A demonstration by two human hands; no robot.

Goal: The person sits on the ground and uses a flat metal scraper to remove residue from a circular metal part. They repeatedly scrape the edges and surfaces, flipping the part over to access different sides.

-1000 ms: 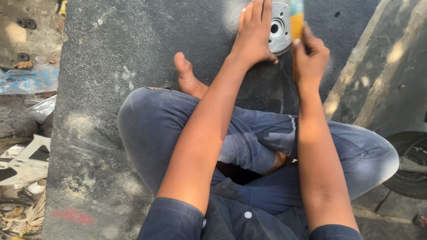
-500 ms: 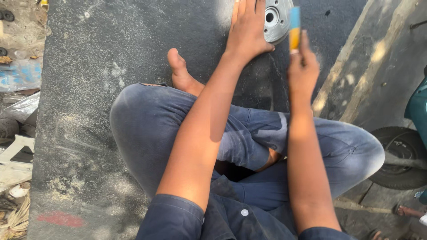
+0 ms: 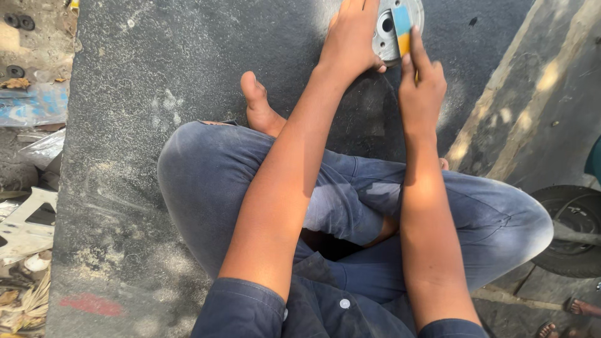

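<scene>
Both hands work at top centre of the head view. Left hand (image 3: 352,39) lies flat with fingers spread over the left part of a round metal disc (image 3: 389,32), palm down, pressing on it rather than wrapped around it; fingertips run out of frame at the top. Right hand (image 3: 421,87) is closed in a pinch on a small flat tool (image 3: 402,28), blue at the top and yellow lower down, held upright with its end against the disc face. Disc is grey, shiny, with a dark centre hole and smaller holes near the rim; it lies on the dark rubber mat (image 3: 163,75) just beyond the person's bare foot (image 3: 258,103), partly cut by the top edge. Person sits cross-legged in blue jeans (image 3: 206,181) and a dark blue shirt (image 3: 300,310) with a white button; both forearms stretch forward over the knees. Mat is dusty, with pale scuffs and a faded red mark (image 3: 91,305) near the lower left. Left of the mat: a crumpled blue wrapper (image 3: 34,103), small black rings (image 3: 19,20) on the dirt, a white scrap piece (image 3: 25,222) and dry straw-like litter. Right of the mat: a slanted concrete slab (image 3: 538,94), and a black tyre (image 3: 573,228) at the right edge. Sandalled toes of another person (image 3: 579,307) show at the bottom right corner. Nothing sits between the hands and the disc.
</scene>
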